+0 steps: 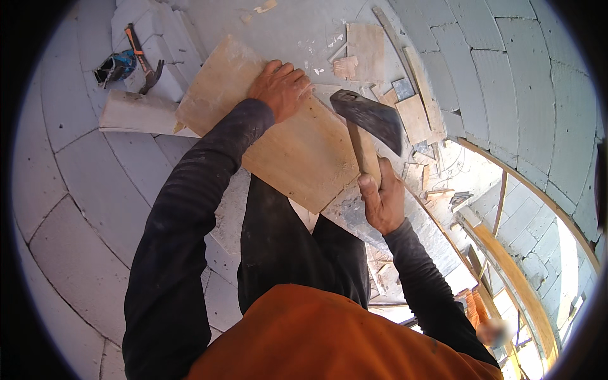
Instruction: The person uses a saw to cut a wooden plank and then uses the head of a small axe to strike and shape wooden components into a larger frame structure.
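My left hand (282, 88) grips the far edge of a wide plywood board (310, 155), its fingers together on the wood. The board lies slanted in front of my legs, with white dust on its upper left part. My right hand (384, 201) is wrapped round the wooden handle (363, 147) of a hatchet. The dark steel hatchet head (370, 119) hangs over the right end of the board, and I cannot tell whether it touches the wood. A grey, stained surface (356, 212) shows under the board's near right corner.
A claw hammer (144, 60) and a blue-and-black item (116, 67) lie at the upper left by white blocks (152, 28). Wood offcuts (415, 117) litter the floor on the right. Block walls (513, 69) stand around. Low on the right, another person (475, 309) is partly visible beyond an opening.
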The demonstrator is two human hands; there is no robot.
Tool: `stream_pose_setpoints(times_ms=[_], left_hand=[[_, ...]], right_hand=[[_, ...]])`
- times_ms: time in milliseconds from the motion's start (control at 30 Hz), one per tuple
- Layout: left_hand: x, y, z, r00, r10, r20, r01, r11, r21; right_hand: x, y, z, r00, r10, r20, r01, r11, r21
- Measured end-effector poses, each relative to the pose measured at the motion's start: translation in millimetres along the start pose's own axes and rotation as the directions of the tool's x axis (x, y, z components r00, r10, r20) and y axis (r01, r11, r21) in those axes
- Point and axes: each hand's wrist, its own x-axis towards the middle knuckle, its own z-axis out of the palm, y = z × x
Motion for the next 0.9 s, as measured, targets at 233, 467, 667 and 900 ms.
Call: stream_pose_setpoints(times_ms=[233,467,667,900], left_hand=[[4.0,1.5,0.3,1.000,0.022,-0.015,-0.023,0.999,-0.039],[-0.3,0.8,-3.5,0.999,0.005,0.036,-0.003,0.999,-0.043],[4.4,1.6,2.4,0.999,0.002,0.051,0.000,0.999,-0.041],[-0.3,-2.5,-0.6,1.000,0.029,0.000,-0.029,0.998,-0.048]], right_hand=[[9.4,50.9,31.5,0.984,0.164,0.077,-0.128,0.930,-0.345],[4.7,11.3,12.7,0.985,-0.152,-0.076,0.151,0.988,-0.017],[21.1,52.5,37.3,0.977,0.188,0.100,-0.136,0.912,-0.387],[2.6,8.6,28.6,0.982,-0.153,-0.107,0.148,0.987,-0.055]])
